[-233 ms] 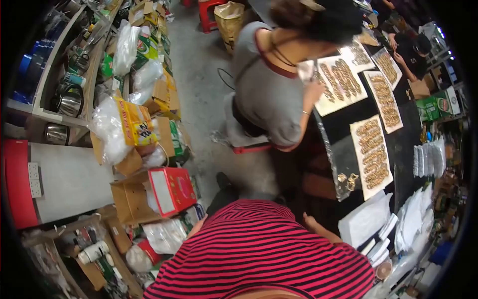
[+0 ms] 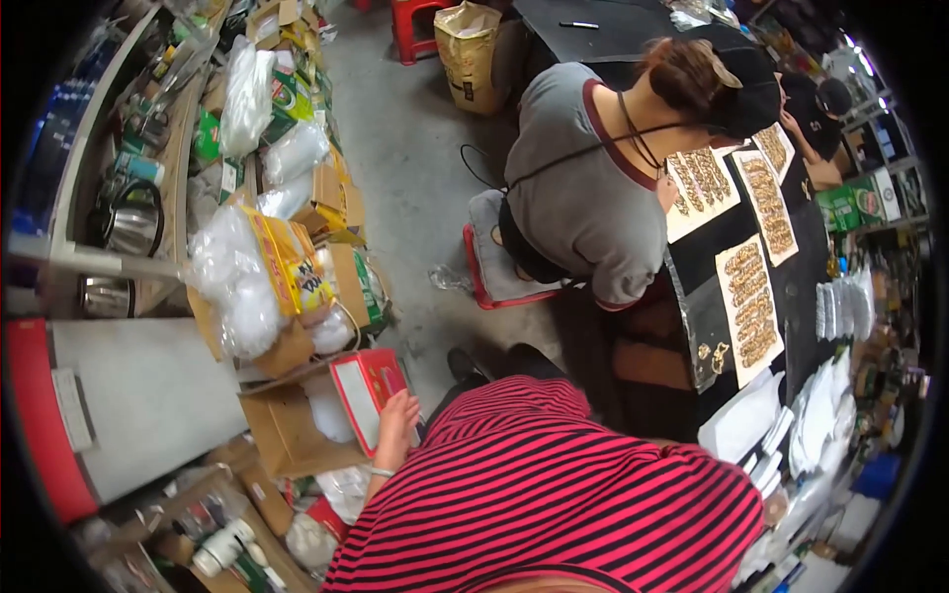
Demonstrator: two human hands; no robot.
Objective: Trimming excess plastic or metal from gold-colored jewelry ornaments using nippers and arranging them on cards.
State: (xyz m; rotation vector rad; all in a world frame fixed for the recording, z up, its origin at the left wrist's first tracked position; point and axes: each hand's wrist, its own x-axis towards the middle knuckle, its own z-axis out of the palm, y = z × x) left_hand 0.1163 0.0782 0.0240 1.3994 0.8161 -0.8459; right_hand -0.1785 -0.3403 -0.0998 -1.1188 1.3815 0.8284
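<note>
An open brown cardboard box (image 2: 287, 435) stands at the lower left of the frame; at its right is a red-and-white rectangular box (image 2: 362, 390). The left hand (image 2: 398, 423) overlaps its lower right edge; whether it grips, I cannot tell. The right hand is hidden.

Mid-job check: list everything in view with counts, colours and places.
Printed box: one, red and white, at the left hand
Open carton: one, brown, left of it
Packet: one, yellow, left pile
Kettles: at least one, silver and black, far-left shelf
Stools: two, red, top and centre
Sack: one, gold, top centre
Co-workers: at least two, grey and dark tops, centre and upper right
Tables: count unclear, black, right
Sheets: at least four, pale, on table
Pieces: many, gold-brown, on sheets
Striped shirt: one, red and black, bottom
Left hand: one, bare, lower centre
</note>
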